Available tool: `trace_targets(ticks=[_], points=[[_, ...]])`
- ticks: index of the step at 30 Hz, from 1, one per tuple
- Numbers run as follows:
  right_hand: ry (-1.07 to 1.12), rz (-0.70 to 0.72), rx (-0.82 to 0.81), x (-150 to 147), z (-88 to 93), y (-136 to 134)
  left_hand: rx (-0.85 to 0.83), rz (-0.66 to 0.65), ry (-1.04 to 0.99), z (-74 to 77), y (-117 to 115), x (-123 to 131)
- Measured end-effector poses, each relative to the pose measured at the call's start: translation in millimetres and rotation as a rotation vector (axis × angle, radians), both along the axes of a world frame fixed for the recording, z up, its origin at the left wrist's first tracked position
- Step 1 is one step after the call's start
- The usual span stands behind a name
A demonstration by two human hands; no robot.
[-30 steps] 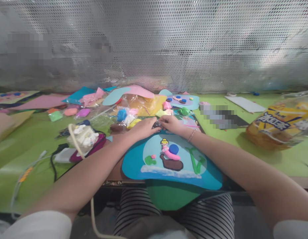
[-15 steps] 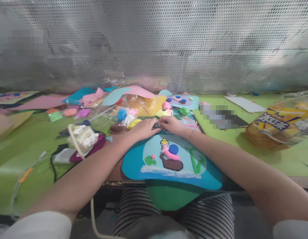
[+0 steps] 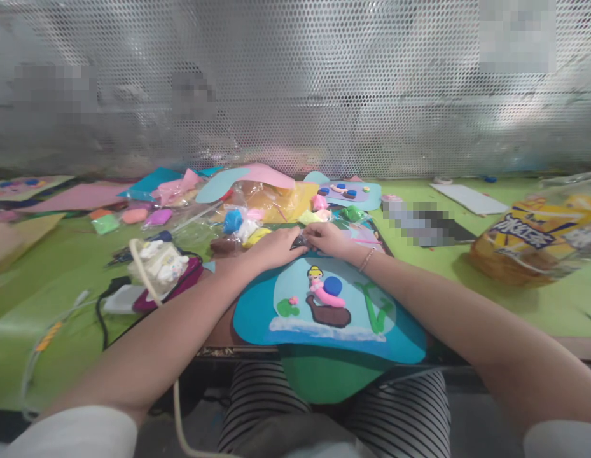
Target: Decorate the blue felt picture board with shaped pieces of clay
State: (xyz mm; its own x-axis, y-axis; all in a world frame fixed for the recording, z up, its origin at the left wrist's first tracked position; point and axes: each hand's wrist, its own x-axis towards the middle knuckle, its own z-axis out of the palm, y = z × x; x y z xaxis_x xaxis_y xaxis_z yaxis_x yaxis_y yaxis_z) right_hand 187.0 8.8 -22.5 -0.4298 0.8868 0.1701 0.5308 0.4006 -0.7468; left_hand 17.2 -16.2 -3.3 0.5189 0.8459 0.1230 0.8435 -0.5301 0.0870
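My left hand (image 3: pixel 282 247) and my right hand (image 3: pixel 326 239) meet just beyond the blue foam sheet. Between their closed fingers is a small clear plastic bag with something dark in it (image 3: pixel 299 242), mostly hidden. Below them lies the blue foam sheet (image 3: pixel 257 318), with a clay picture on it: a pink figure (image 3: pixel 329 297) with a yellow top, a blue disc (image 3: pixel 333 286), a brown boat-like shape (image 3: pixel 331 315), a green lily pad (image 3: pixel 287 308) and green strands (image 3: pixel 375 310). A white and blue band (image 3: pixel 324 331) runs along the bottom.
Bagged coloured clay, such as a blue lump (image 3: pixel 233 221) and a green lump (image 3: pixel 354 213), lies behind my hands. At left are a magenta power bank (image 3: pixel 168 289) and cables (image 3: pixel 152 273). A large drink bottle (image 3: pixel 528 238) stands right. A perforated metal screen (image 3: pixel 295 83) rises behind.
Both hands stay almost in the same place, with the dark bag still between the fingers. The clay picture has not visibly changed.
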Motion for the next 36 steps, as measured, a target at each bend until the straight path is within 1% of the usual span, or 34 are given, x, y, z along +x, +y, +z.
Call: trace_targets(ticks=[11, 19, 25, 30, 36], points=[[0.001, -0.003, 0.007, -0.4, 1.1, -1.4, 0.001, -0.011, 0.003, -1.2, 1.5, -0.2], [0.018, 0.003, 0.008, -0.3, -0.4, 0.4, -0.022, 0.011, -0.013, 1.3, -1.9, 1.0], [0.023, -0.003, 0.018, -0.4, 1.3, -0.1, 0.011, 0.009, -0.033, -2.3, 1.8, -0.8], [0.018, -0.033, 0.069, -0.9, 2.6, -0.6, 0.062, 0.037, -0.039, -5.1, 5.4, -2.4], [-0.058, -0.134, 0.185, -0.3, 0.0, 4.7, 0.073, 0.067, -0.054, -5.2, 6.5, -2.3]])
